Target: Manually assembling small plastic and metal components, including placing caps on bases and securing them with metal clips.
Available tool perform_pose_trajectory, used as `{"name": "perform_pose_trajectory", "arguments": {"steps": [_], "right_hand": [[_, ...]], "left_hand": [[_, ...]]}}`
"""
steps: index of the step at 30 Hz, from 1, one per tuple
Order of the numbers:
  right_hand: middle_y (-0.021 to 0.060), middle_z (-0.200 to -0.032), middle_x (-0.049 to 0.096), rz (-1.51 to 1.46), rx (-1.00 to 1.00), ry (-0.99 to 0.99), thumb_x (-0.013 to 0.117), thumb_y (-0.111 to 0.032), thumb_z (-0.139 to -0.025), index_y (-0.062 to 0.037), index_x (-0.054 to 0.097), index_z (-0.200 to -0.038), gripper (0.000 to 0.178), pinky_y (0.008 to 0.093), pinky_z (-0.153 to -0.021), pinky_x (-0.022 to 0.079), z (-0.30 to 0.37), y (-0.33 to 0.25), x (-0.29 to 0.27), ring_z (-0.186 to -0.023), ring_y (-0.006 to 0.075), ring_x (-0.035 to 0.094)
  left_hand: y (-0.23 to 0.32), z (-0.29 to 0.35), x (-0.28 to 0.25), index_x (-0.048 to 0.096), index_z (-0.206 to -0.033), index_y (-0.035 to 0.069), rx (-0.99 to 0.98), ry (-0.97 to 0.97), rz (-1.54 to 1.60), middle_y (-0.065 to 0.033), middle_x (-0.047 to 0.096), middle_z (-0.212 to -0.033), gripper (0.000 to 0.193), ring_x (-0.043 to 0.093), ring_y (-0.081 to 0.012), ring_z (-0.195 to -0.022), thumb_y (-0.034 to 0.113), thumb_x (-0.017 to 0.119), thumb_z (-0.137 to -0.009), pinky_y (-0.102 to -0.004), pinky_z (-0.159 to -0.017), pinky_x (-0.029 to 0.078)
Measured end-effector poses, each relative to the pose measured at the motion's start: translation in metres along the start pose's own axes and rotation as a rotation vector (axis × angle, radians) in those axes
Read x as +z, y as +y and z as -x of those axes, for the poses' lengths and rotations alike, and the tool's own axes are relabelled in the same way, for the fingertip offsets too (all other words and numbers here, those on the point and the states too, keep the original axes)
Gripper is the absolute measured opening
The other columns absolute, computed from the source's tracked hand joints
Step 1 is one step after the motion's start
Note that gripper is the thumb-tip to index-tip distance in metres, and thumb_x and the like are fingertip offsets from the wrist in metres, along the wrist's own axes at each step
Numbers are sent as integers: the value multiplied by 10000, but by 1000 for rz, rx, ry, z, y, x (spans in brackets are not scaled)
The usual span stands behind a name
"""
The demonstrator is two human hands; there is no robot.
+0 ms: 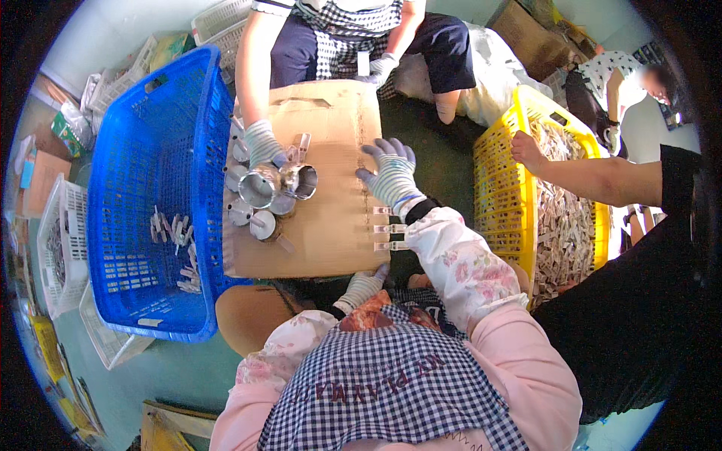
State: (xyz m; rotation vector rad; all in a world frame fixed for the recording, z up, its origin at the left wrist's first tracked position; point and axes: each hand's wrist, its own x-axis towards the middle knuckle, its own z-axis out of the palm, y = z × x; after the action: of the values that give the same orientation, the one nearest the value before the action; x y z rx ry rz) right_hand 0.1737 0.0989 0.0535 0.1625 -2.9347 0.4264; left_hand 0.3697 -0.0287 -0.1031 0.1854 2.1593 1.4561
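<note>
My right hand, in a striped glove with grey fingertips, lies spread with its fingers at the right edge of a cardboard sheet. My left hand, gloved alike, is at the sheet's near edge; its fingers are mostly hidden. Just below my right hand, three small pale clip-like pieces lie in a column along the right edge. Shiny metal cylinders and round discs with flat tabs cluster at the sheet's left. A co-worker's gloved hand reaches to them from across; their other hand holds a pale strip.
On the left stands a blue basket with several small pieces inside. A yellow basket, heaped with similar pieces, stands on the right. Another person's bare arm extends over it. White crates stand far left.
</note>
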Motion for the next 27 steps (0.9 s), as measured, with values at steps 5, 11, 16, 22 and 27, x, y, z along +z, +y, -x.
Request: {"name": "perform_pose_trajectory", "arguments": {"steps": [5, 11, 16, 22, 27], "right_hand": [[38, -1284, 573, -94, -51, -136, 703, -400, -763, -249, 694, -1042, 317, 482, -1087, 278, 6, -28, 31, -1301, 297, 415], [53, -1090, 658, -32, -54, -244, 716, -462, -772, -186, 637, -1137, 465, 444, -932, 417, -6, -98, 35, -1055, 264, 588], [73, -1071, 660, -5, -55, -344, 723, -455, -767, -198, 527, -1266, 594, 437, -851, 462, -17, -111, 30, -1011, 277, 621], [97, -1043, 660, -96, -49, -354, 674, -233, -779, -179, 596, -1086, 322, 439, -863, 445, -11, -100, 27, -1008, 275, 628], [151, -961, 661, -176, -78, -258, 651, -164, -779, -126, 618, -1002, 228, 440, -812, 493, 1, -83, 25, -907, 334, 649]], "left_hand": [[49, 12, -12, 573, -1274, 118, -111, -47, 122, -186, 606, -1237, 480, 529, -357, -1196, 466, 472, -960, -387, -1012, 401], [8, 6, -7, 578, -1260, 92, -195, -157, 95, -179, 620, -1203, 447, 547, -343, -1160, 412, 473, -966, -380, -999, 409], [23, 11, -9, 588, -1243, 82, -187, -144, 154, -155, 645, -1138, 441, 577, -317, -1089, 410, 485, -967, -374, -951, 432], [21, 12, -8, 600, -1223, 71, -195, -148, 179, -126, 675, -1059, 434, 614, -286, -1004, 408, 500, -969, -366, -894, 460], [25, 12, -10, 609, -1206, 61, -110, -43, 278, -102, 700, -993, 430, 644, -261, -933, 407, 512, -970, -359, -846, 484]]}}
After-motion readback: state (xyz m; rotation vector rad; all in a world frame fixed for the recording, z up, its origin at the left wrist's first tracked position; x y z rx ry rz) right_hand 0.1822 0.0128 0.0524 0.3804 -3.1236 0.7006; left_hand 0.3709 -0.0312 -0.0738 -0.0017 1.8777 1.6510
